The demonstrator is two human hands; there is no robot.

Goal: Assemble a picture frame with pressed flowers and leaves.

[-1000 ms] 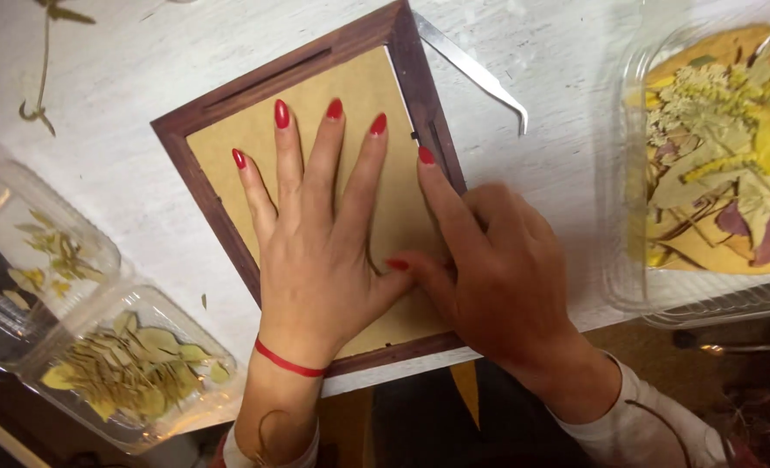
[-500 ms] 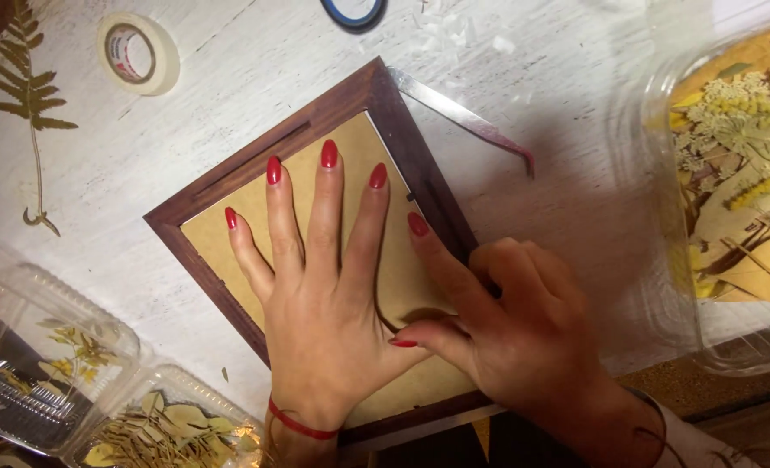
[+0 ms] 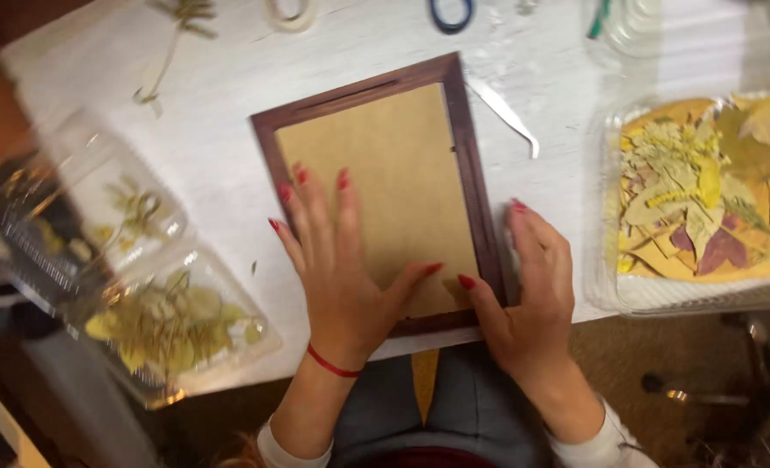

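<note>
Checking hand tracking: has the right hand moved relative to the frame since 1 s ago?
Yes. The right hand has slid off the tan backing board outward to the wooden frame's right edge, thumb on the lower right corner, fingers beside the rail.

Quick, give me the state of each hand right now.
Left hand: open, flat on the frame backing.
Right hand: open, fingers along the frame's right edge, thumb on the backing; holding nothing.
</note>
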